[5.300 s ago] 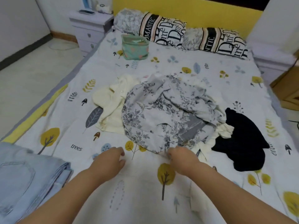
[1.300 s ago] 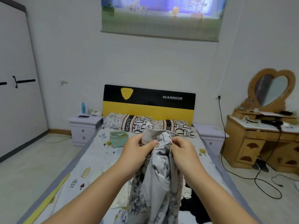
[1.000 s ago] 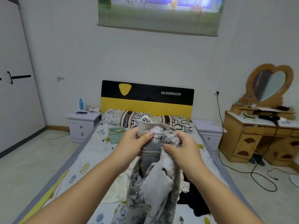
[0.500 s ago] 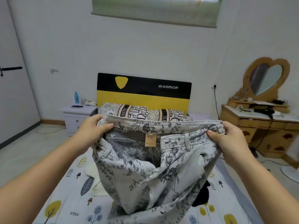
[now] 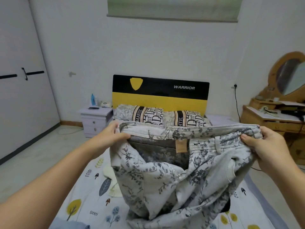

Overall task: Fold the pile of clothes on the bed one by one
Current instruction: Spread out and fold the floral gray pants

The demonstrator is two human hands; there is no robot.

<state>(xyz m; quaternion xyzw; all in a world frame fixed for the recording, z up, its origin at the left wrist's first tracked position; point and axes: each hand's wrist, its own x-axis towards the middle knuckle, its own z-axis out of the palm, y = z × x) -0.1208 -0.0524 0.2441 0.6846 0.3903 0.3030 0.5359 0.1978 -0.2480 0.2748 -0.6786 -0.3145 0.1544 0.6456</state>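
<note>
I hold grey floral trousers (image 5: 166, 179) up in the air above the bed (image 5: 85, 202), waistband stretched wide and level. My left hand (image 5: 113, 134) pinches the waistband's left end; my right hand (image 5: 262, 144) pinches its right end. A tan label hangs inside the waistband, and the zip fly hangs undone. The trouser legs droop in folds down onto the sheet. A cream garment (image 5: 109, 179) peeks out on the bed to the left of the trousers. A dark garment (image 5: 226, 206) shows only as a sliver behind them.
Two lettered pillows (image 5: 148, 115) lean against the black and yellow headboard (image 5: 160, 95). A white nightstand (image 5: 95, 119) stands left of the bed, a wooden dressing table (image 5: 274, 119) with a heart-shaped mirror to the right. Folded blue denim (image 5: 72, 226) lies at the bottom left.
Both hands lifted the trousers off the pile, then pulled apart, spreading the bunched waistband out wide. In the last half second my right hand moved a little further right.
</note>
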